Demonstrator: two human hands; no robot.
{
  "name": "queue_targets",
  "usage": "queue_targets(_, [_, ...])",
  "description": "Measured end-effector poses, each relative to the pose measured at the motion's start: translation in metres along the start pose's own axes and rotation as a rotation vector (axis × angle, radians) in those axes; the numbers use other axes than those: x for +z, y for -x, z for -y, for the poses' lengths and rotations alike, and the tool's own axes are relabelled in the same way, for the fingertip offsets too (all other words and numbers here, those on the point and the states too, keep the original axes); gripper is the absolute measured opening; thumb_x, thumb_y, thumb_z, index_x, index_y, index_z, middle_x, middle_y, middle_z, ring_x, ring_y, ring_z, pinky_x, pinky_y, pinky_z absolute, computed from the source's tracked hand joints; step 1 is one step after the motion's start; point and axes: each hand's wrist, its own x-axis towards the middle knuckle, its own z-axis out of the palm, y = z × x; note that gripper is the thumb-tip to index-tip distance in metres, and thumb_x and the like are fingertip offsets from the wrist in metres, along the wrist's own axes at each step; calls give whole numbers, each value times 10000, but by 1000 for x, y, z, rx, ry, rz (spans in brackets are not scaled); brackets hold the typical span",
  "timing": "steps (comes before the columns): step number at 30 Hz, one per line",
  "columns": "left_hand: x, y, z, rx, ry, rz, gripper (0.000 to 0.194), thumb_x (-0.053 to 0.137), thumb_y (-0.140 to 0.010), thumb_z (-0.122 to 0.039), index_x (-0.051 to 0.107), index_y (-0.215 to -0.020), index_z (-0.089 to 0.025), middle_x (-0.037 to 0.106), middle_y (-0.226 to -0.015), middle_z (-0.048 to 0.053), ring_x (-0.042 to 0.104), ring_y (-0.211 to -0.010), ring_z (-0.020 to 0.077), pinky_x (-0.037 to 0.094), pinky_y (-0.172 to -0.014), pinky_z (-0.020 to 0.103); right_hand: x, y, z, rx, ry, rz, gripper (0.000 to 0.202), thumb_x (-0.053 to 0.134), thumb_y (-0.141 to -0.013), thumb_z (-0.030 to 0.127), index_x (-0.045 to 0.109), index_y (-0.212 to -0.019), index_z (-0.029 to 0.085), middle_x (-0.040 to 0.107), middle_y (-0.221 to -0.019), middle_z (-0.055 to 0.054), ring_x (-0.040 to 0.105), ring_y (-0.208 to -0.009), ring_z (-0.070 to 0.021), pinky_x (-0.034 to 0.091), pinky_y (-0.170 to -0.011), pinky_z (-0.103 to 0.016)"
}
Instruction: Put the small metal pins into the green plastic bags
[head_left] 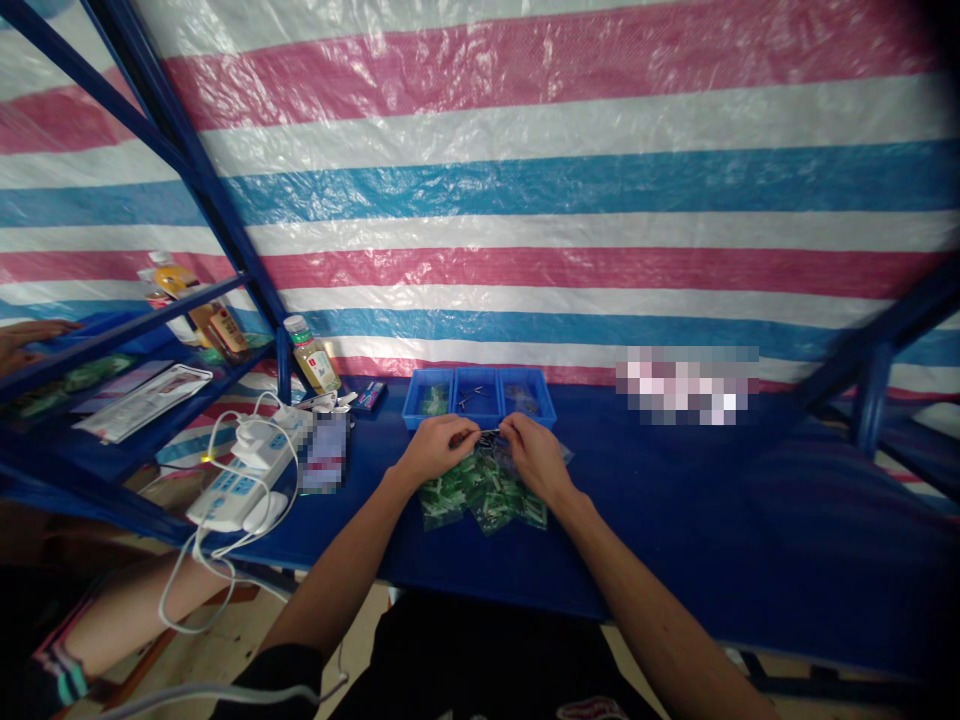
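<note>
My left hand (441, 447) is closed around a thin tool with an orange-brown handle (458, 438), which looks like a small screwdriver. Its slim metal shaft points right, toward my right hand (534, 455), whose fingertips pinch at the far end; what they hold is too small to make out. Beneath both hands lies a pile of small clear packets with green contents (487, 492), with some dark small pieces at its top. Just behind stands a blue three-part tray (550, 400): greenish bits on the left, thin metal pieces in the middle, small brownish pieces on the right.
To the left lie a white power strip (225, 492) with tangled cables, a blurred-out phone-like item (324, 452), a small blue box (370, 396) and a drink bottle (311, 357). Blue frame bars (195, 190) rise at left. Another person's hand (34, 340) shows far left.
</note>
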Motion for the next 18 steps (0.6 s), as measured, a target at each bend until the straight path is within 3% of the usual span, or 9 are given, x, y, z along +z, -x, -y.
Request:
queue_targets(6, [0,1,-1,-15,-10,-17,225,559,-991,-310,734,-938,-178,686,-785,23,592,-672,122,439,-672,232,-2,-1,2,73,-28,-2,221,413,-1040,315,600,-956,230,701,-870,-38,656,-805,-219,428,-738,-292])
queue_targets(12, [8,-10,7,-318,-153,-249,240,609,-974,-384,769,-1086,-246,697,-676,-16,615,-618,122,410,-640,229,-3,0,1,131,-58,-42,206,427,-1036,344,593,-1077,230,724,-948,-44,676,-836,-227,447,-755,-303])
queue_targets(18, [12,-7,10,-278,-150,-192,253,604,-979,-380,760,-1131,-252,703,-683,-13,618,-621,125,412,-645,225,-3,-2,-8,98,-15,-72,202,480,-1002,300,665,-989,219,738,-934,-56,673,-849,-229,454,-774,-313])
